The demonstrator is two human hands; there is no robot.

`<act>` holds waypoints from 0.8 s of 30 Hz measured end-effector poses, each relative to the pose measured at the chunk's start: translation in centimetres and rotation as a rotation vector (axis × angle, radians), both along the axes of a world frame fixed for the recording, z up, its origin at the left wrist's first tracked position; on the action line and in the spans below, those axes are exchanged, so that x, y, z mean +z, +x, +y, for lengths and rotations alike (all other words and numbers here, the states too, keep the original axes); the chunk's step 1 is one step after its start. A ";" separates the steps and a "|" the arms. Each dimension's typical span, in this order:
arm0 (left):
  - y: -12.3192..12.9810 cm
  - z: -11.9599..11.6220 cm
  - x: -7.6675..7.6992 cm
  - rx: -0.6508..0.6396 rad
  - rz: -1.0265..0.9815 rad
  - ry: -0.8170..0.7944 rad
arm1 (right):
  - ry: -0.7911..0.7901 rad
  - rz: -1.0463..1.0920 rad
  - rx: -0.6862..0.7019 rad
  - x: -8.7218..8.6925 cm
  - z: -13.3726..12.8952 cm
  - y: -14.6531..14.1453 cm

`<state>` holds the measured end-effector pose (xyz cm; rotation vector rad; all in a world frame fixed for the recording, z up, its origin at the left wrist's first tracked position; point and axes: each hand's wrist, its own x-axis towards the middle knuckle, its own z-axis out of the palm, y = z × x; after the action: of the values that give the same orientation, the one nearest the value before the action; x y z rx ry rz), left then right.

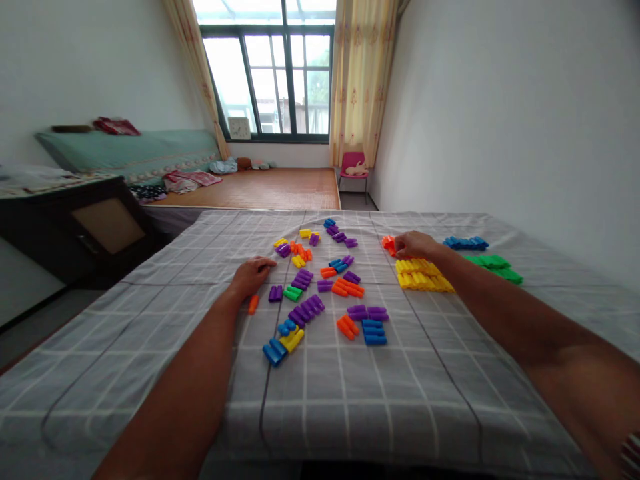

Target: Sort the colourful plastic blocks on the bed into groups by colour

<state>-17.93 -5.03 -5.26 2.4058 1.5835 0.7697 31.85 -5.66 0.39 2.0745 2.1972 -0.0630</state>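
Small coloured pieces lie in clusters on the grey checked cloth. My right hand [414, 245] is at the orange pile [389, 245], its fingers closed and bent down at the pile's right side; what they hold is hidden. Just in front of that hand is the yellow pile [423, 276]. My left hand [253, 275] rests on the cloth left of the scattered clusters, fingers loosely curled and partly hidden. An orange piece [253, 304] lies just below it, with purple pieces [275, 293] to its right. Further right are green pieces [293, 293] and a purple row [307, 311].
At the right, past my right forearm, are a blue pile [465, 243] and a green pile [495, 267]. Blue and purple pieces [374, 332] lie nearer me. Behind the cloth-covered table [320, 413] stand a bed [280, 189] and a pink chair [354, 163].
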 end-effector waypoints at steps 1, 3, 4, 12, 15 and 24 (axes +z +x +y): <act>0.0 0.0 -0.1 -0.001 0.006 0.001 | 0.011 -0.003 -0.002 0.1 0.0 0.1; 0.0 0.2 -0.2 -0.002 0.018 0.004 | 0.049 -0.025 0.000 0.4 0.0 -0.3; 0.0 0.3 -0.3 0.000 0.025 0.005 | 0.076 -0.038 0.012 0.6 -0.1 -0.9; 0.0 0.5 -0.9 0.014 0.006 0.005 | 0.005 0.241 0.604 2.7 -2.9 -13.6; 0.0 0.2 -0.8 0.015 0.000 -0.001 | -0.100 0.155 0.625 2.7 -4.4 -16.7; 0.1 0.3 -0.6 0.006 0.023 -0.001 | -0.006 0.157 0.768 0.9 -8.0 -18.1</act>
<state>-17.86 -4.72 -5.87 2.4190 1.5994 0.7448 13.75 -13.61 1.28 1.1232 2.9093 -0.1611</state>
